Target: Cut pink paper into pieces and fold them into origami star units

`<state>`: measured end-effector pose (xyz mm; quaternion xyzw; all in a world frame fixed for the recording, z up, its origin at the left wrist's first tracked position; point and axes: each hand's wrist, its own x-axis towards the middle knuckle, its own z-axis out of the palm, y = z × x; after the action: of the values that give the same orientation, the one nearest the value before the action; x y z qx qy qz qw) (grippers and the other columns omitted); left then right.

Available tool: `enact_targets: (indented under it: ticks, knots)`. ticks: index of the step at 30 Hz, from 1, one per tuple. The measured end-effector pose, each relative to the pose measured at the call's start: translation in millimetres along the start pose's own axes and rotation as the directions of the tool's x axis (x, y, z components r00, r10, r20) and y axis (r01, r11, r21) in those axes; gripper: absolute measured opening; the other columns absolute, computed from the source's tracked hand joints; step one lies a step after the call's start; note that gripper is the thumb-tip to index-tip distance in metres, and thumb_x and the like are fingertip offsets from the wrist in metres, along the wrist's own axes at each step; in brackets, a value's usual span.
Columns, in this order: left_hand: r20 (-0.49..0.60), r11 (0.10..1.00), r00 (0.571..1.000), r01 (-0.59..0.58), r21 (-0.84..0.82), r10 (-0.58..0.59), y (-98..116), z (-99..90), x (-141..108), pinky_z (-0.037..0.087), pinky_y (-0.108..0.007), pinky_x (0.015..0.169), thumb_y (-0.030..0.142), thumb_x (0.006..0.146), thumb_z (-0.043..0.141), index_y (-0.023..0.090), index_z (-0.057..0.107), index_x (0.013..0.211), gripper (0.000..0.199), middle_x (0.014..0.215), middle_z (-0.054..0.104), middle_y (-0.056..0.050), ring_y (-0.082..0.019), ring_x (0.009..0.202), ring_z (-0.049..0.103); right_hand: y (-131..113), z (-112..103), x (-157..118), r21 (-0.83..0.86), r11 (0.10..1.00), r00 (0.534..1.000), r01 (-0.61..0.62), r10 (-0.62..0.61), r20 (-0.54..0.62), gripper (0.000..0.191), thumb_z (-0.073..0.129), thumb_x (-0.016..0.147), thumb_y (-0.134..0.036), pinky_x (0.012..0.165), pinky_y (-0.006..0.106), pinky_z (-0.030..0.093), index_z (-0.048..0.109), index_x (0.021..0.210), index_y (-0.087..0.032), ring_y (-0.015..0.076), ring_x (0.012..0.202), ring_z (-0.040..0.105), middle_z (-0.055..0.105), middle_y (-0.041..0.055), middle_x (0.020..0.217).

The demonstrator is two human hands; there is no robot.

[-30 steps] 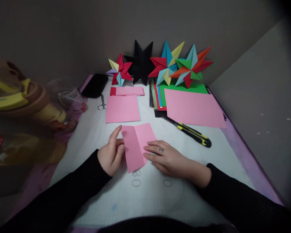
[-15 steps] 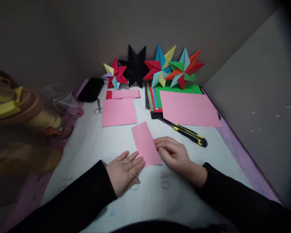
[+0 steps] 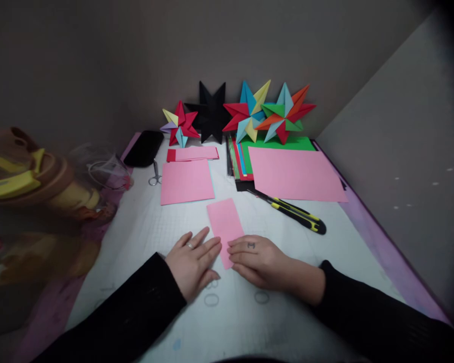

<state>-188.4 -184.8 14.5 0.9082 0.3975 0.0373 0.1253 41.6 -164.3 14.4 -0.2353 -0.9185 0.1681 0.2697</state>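
A narrow pink paper piece (image 3: 224,219) lies on the white table cover between my hands, its far end tilted slightly left. My left hand (image 3: 194,259) lies palm down with its fingers spread, fingertips at the paper's left edge. On the paper's lower right part rests my right hand (image 3: 259,262), its fingers pressed together and covering that corner. Beyond the left hand is a pink square (image 3: 187,182) with a thin blue edge showing under it. A yellow and black cutter (image 3: 293,210) lies beyond the right hand.
Folded paper stars (image 3: 249,112) stand along the wall. A large pink sheet (image 3: 297,174) covers part of a coloured paper stack (image 3: 283,143). Pink and red strips (image 3: 194,154), small scissors (image 3: 155,174) and a black phone (image 3: 144,148) lie farther left. A blurred brown and yellow object (image 3: 41,176) is at far left.
My right hand has moved left and nearer to me, from the paper's right edge onto its lower right part. The left fingertips have shifted to its left edge. The camera view has tilted slightly.
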Motion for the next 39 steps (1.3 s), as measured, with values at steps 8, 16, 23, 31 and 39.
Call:
enact_targets:
  ticks: [8,16,23,31,39]
  knots:
    - [-0.051,0.972,0.974,0.224,0.076,-0.22,-20.4,-8.4,23.1,0.029,-0.053,0.101,0.036,0.09,0.041,0.019,0.041,0.135,0.048,0.141,0.042,-0.005,-0.03,0.135,0.027,2.0,-0.4,2.3,0.051,0.999,0.999,0.003,-0.001,-0.032,0.013,0.055,0.082,-0.016,0.087,0.032,0.052,0.065,0.089,-0.016,0.0157,0.093,0.064,0.071,0.0061,0.089]
    - [-0.016,0.95,0.957,0.288,0.124,-0.288,-24.2,-8.3,28.3,0.023,-0.062,0.102,0.037,0.089,0.039,0.015,0.029,0.142,0.058,0.149,0.027,-0.006,-0.035,0.136,0.018,3.0,-0.9,3.6,0.05,0.999,0.999,0.009,-0.007,-0.044,0.012,0.054,0.083,-0.018,0.083,0.032,0.053,0.065,0.087,-0.016,0.0166,0.09,0.065,0.071,0.0053,0.082]
    - [0.032,0.985,0.999,-0.011,0.172,0.006,-11.5,-7.1,5.4,0.011,-0.075,0.095,0.039,0.084,0.054,0.028,0.042,0.134,0.053,0.148,0.029,-0.005,-0.043,0.136,0.007,4.4,-4.1,4.6,0.079,0.996,0.999,-0.034,0.036,-0.016,0.017,0.051,0.087,-0.023,0.082,0.033,0.054,0.066,0.087,-0.016,0.0169,0.092,0.065,0.072,0.0057,0.085]
    - [0.05,0.973,0.973,-0.223,-0.054,0.225,8.3,-0.8,-11.5,0.022,-0.068,0.097,0.042,0.074,0.068,0.039,0.053,0.123,0.052,0.149,0.026,-0.012,-0.042,0.136,0.014,5.0,-6.1,2.6,0.12,0.992,0.998,-0.035,0.04,-0.039,0.017,0.05,0.088,-0.026,0.085,0.034,0.052,0.063,0.095,-0.018,0.0175,0.095,0.062,0.069,0.0063,0.092]
    - [-0.237,0.922,0.915,-0.363,-0.133,0.326,-0.8,14.2,-11.4,0.031,-0.05,0.102,0.032,0.09,0.047,0.026,0.057,0.117,0.029,0.123,0.061,-0.004,-0.027,0.125,0.044,21.4,-5.4,-8.3,0.123,0.849,0.798,-0.514,0.526,-0.293,0.048,0.033,0.091,-0.05,0.071,0.04,0.052,0.037,0.127,-0.017,0.0195,0.08,0.058,0.046,0.0157,0.114]
